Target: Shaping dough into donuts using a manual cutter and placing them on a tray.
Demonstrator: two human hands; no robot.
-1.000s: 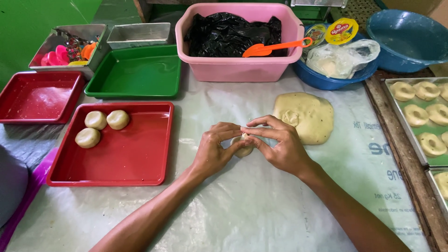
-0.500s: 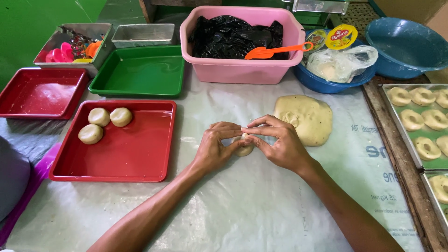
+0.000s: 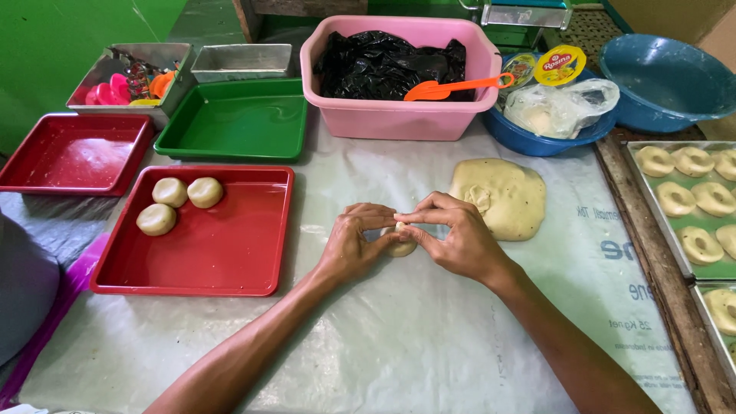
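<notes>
Both hands meet over the plastic-covered surface (image 3: 429,337): the left hand (image 3: 354,244) and right hand (image 3: 454,239) each have a closed grip, fingertips pinched on one small dough piece (image 3: 400,245) between them. Just beyond the right grip lies the large dough mass (image 3: 502,195). Left of the left grip, a red tray (image 3: 222,245) holds three dough balls (image 3: 178,202).

You get bright, even daylight and a sharp view; your forearms cast only soft shadows on the counter (image 3: 429,337). Its plastic sheet (image 3: 368,176) shows mild glare, and the frame edges bow slightly outward.
</notes>
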